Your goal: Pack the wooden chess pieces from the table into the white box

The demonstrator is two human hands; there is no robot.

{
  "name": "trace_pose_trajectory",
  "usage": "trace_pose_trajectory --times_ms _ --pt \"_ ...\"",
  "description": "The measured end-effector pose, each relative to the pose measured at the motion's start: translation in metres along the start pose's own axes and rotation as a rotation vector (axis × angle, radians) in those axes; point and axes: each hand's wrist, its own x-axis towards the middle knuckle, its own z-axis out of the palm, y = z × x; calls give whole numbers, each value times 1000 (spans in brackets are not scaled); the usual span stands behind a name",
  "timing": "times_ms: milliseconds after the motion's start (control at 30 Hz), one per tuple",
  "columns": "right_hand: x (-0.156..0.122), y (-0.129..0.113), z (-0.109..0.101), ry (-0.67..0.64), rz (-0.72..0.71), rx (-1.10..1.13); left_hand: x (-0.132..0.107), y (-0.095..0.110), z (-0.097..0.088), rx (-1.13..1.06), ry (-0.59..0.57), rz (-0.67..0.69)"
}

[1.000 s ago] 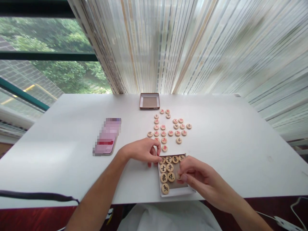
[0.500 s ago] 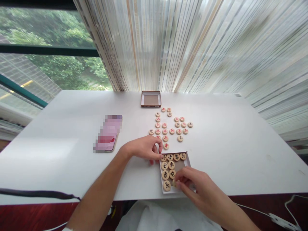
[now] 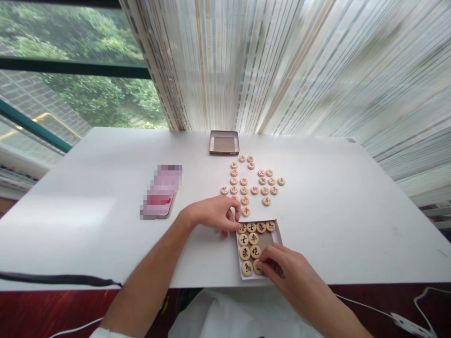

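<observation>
A shallow white box [image 3: 279,231] lies near the table's front edge. Inside are several round Chinese chess pieces [image 3: 253,239] with black characters, a row along the far side and two columns at the left. My left hand [image 3: 219,213], its fingers curled, grips the box at its far left corner, partly covering a piece there. Over the near part of the box, my right hand [image 3: 289,265] pinches a chess piece [image 3: 257,267] beside the bottom-left piece; my fingertips hide part of its character. Beyond the box, several red and black pieces [image 3: 244,190] lie face up on the table.
A box lid [image 3: 224,142] lies inside up at the back of the white table [image 3: 334,202]. To the left is a phone [image 3: 162,192], its screen blurred. Striped curtains [image 3: 232,65] and a window [image 3: 77,70] stand behind the table; a white cable [image 3: 373,307] runs below.
My right hand has lowered the chess piece into the slot beside the bottom-left piece, still pinching it. My left hand keeps its place at the box corner. The whole view has shifted slightly.
</observation>
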Motion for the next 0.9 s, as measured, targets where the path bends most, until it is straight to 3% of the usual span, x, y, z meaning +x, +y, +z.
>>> trace_pose_trajectory --times_ms 333,667,900 --pt "-6 0 -1 62 -85 -3 -1 1 0 -16 6 -20" --pt "-7 2 0 -15 -75 68 -1 0 0 -20 7 -20" --pt "-6 0 -2 18 -85 75 -2 2 -1 9 1 -12"
